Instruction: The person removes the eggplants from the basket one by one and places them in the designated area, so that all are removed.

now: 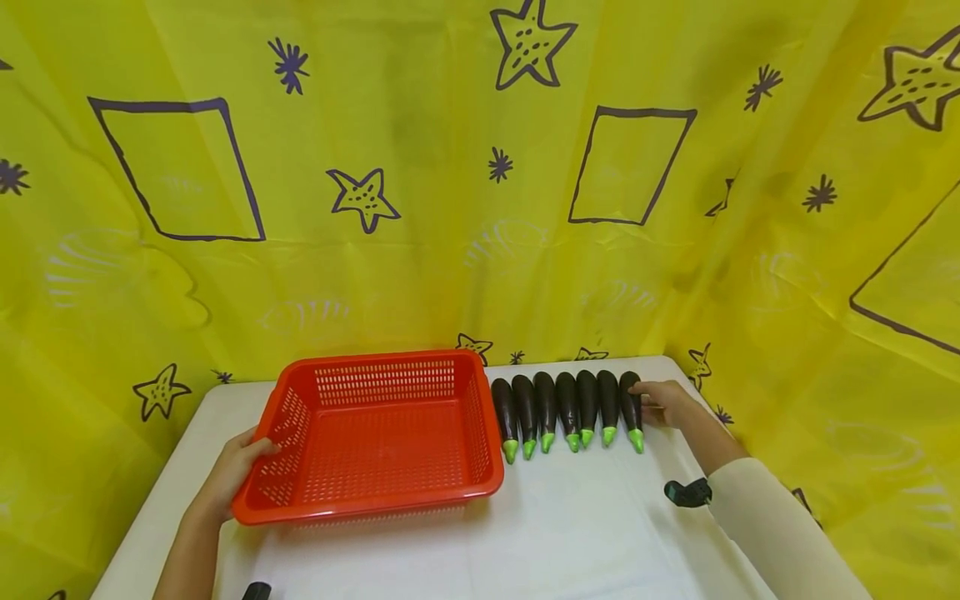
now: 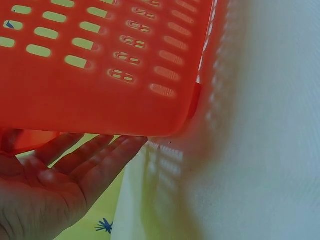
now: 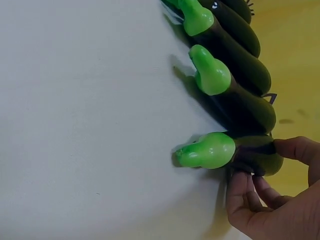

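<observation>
My left hand (image 1: 232, 471) grips the left side of a red plastic basket (image 1: 375, 504), thumb over the rim. In the left wrist view its fingers (image 2: 95, 165) reach under the rim of the slotted basket wall (image 2: 100, 107). The basket is tilted toward me and has nothing inside. On the right, my right hand (image 1: 670, 402) pinches the rightmost eggplant (image 1: 632, 412), a dark one with a bright green stem end. The right wrist view shows the thumb on top of this eggplant (image 3: 210, 150) and fingertips against its side.
Several more eggplants (image 1: 567, 404) lie side by side between the basket and my right hand, green ends toward me. All are on a white-covered table (image 1: 562, 542). A yellow patterned curtain (image 1: 442, 275) hangs behind the table and along its sides.
</observation>
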Motion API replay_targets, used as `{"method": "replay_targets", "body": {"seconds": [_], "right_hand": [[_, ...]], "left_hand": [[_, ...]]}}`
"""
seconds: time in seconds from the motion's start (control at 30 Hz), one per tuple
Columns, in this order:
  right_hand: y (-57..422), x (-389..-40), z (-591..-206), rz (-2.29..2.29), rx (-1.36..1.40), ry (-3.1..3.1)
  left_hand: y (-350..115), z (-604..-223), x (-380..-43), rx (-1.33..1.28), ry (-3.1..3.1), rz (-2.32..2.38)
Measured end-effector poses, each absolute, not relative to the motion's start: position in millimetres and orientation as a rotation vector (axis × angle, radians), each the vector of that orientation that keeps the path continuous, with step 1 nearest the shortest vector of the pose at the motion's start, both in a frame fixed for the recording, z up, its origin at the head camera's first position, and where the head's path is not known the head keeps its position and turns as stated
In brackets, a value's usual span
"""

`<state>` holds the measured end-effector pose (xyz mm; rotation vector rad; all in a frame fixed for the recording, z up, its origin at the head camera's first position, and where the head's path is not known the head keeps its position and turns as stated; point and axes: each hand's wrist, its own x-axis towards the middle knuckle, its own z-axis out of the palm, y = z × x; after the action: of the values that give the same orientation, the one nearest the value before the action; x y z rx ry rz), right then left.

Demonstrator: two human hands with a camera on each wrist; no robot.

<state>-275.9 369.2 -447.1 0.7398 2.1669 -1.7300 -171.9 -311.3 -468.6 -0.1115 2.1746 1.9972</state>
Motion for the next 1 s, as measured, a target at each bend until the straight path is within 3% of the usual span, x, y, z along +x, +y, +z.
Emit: {"method": "replay_targets", "body": {"seconds": [1.0], "right_hand": [[375.0, -274.3, -454.5, -1.608, 0.625, 2.280]], "left_hand": [[-312.3, -467.6, -169.7, -0.148, 2.231, 1.967]]}}
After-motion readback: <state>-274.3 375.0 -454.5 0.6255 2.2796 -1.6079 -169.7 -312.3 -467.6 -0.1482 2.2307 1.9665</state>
